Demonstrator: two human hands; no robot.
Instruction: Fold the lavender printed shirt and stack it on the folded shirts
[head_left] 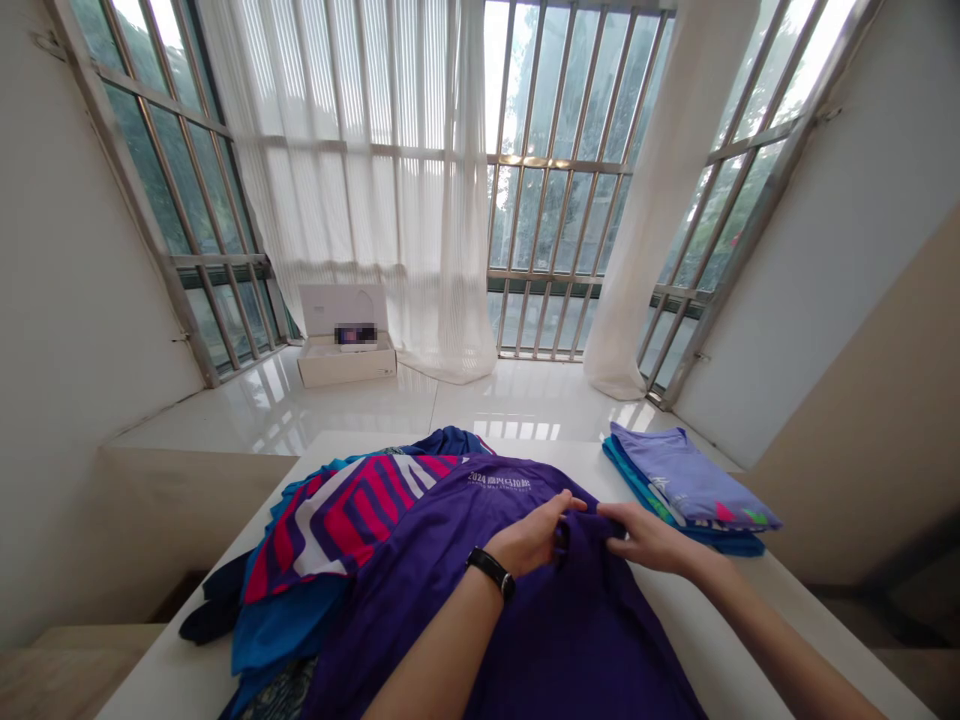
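A dark purple T-shirt [442, 560] with white printed lettering and a pink-and-white striped sleeve lies spread over the near part of the white table. My left hand [536, 532], with a black band on its wrist, pinches the shirt's cloth right of the lettering. Close beside it, my right hand [645, 535] has thumb and fingers closed on the shirt's right edge. Between both hands the cloth is bunched and slightly raised. Under the shirt's left side lies a heap of other clothes, with blue cloth [285, 620] showing.
Folded garments, a lilac one [686, 475] on top, are stacked at the table's [795, 610] right. An opened white box [349, 365] stands on the glossy window ledge [517, 400]. Behind hang white curtains [465, 250] before barred windows.
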